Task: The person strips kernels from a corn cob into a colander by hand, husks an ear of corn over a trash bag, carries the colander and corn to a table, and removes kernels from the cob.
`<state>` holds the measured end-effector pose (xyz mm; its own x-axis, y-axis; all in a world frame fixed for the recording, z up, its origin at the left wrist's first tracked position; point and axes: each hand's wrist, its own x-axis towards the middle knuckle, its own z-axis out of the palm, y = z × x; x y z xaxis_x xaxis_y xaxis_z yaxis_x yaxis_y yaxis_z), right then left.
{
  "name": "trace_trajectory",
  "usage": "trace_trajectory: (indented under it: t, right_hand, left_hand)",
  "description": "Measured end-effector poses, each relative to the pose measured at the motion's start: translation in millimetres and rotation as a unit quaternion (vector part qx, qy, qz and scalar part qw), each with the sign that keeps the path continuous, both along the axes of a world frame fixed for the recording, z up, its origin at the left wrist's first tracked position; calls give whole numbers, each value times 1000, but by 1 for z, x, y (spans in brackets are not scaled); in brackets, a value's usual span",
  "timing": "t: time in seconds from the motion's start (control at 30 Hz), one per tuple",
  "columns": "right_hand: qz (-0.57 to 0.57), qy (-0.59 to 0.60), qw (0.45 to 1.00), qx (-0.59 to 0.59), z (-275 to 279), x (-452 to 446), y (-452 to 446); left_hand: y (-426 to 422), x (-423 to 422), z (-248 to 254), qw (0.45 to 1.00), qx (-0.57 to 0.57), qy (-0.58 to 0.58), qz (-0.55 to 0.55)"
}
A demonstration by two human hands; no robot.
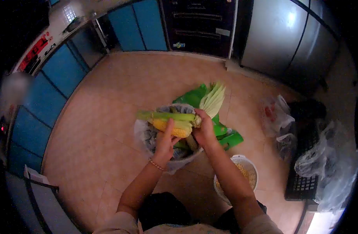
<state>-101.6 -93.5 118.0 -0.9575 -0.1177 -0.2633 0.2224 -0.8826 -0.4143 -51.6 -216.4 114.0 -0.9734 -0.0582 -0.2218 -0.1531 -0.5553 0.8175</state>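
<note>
Holding partly husked corn ear over bag-lined bin.
With left hand, clasps the yellow side, fingers part-curled; with right hand, grips the pale blunt end, fingers closed. Note smooth green husk along the far side, beaded kernels on the near. Note also fanned, ribbed pale husk on glossy green plastic beside the bin, and round white basket of loose kernels near the right forearm.
</note>
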Motion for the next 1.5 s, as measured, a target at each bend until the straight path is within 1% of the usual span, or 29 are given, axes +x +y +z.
trace_trajectory:
  t: [0.07, 0.1, 0.17, 0.2, 0.27, 0.3, 0.37, 0.43, 0.5, 0.57, 0.6, 0.67, 0.7, 0.73, 0.77, 0.8, 0.83, 0.87, 0.93, 0.97, 1.03, 1.07, 1.13, 1.17, 1.23, 1.37, 1.4, 1.47, 1.5]
  right_hand:
    - [87, 29, 983, 159, 10, 5, 11]
    - [90, 31, 983, 159, 9, 5, 16]
    - [202, -10, 954, 220, 7, 5, 24]
    - [203, -8, 953, 223, 5, 4, 26]
    - [208, -20, 934, 291, 1, -1, 28]
    - [208, -20, 933, 292, -2, -2, 29]
    - [151, 112, 901, 391, -10, -5, 31]
    - [143, 134, 904, 381, -21, -11, 32]
    - [139, 157, 906, 369, -17, -10, 30]
    - [115, 110, 968, 196, 11, -3, 27]
    - [116, 109, 968, 196, 13, -2, 24]
    - [132, 184, 889, 398, 16, 0, 17]
    - [133, 216, 856, 451, 32, 11, 15]
    - [133, 217, 856, 449, 26, 8, 12]
    - [137, 266, 822, 484, 17, 3, 9]
    - [140, 313, 784, 518, 17, 2, 7]
    - [146, 306, 803, 490, 18, 4, 6]
    - [146, 307, 803, 490, 20, 6, 4]
    - [148, 247, 821, 494, 22, 9, 2]
    - [147, 249, 822, 490, 16, 6, -2]
    - [114, 237, 850, 456, 4, -2, -10]
    - [109, 239, 852, 452, 3, -3, -11]
    - [102, 107, 936, 320, 17, 1, -10]
    - [97, 109, 936, 319, 17, 0, -10]
    - [14, 137, 954, 267, 18, -1, -9]
    - [-4, 104, 962, 253, 41, -1, -2]
    - [-6, 102, 962, 252, 40, -1, -4]
    - [-48, 136, 948, 282, 37, -4, -4]
    - [-42, 156, 942, 293, 40, -4, -2]
  left_hand:
    - [-3, -1, -1, 1000, 12, 1, 9]
    - [-4, -2, 0, 1000, 23, 2, 15]
    - [-5, -4, -6, 999, 37, 6, 23]
    - [-7, -6, -11, 999, 39, 10, 24]
    - [-11, -10, -20, 999, 42, 14, 26]
    - [-11, -8, -17, 999, 12, 24, 32]
    - [-13, -7, -13, 999, -17, 32, 35]
    - [-19, -9, -6, 989, -111, 96, 8]
    - [-22, -8, 4, 989, -126, 78, 0]
    - [-27, -7, 5, 988, -139, 60, -6]
    - [-30, -8, 2, 985, -158, 59, -42]
    - [-30, -8, -1, 980, -177, 56, -79]
    - [-25, -6, 5, 968, -211, 82, -105]
    - [-22, -5, 11, 954, -246, 109, -131]
    - [-21, -5, 15, 954, -247, 109, -130]
    - [-19, -5, 18, 924, -328, 141, -137]
    - [-17, -5, 19, 886, -406, 172, -143]
    - [-15, -5, 17, 886, -407, 172, -143]
    - [-11, -4, 15, 813, -552, 160, -94]
    - [-9, -4, 17, 810, -556, 161, -93]
    - [-3, -1, 40, 735, -660, 106, -112]
    - [-1, 1, 48, 731, -664, 109, -113]
    - [6, 1, 60, 678, -716, 112, -121]
    - [8, 1, 64, 675, -718, 117, -122]
    - [9, 1, 70, 630, -754, 130, -133]
    - [7, 0, 67, 627, -742, 205, -115]
    - [8, -2, 64, 622, -744, 226, -86]
    - [8, -5, 55, 617, -744, 248, -59]
    - [6, -7, 50, 662, -698, 265, -64]
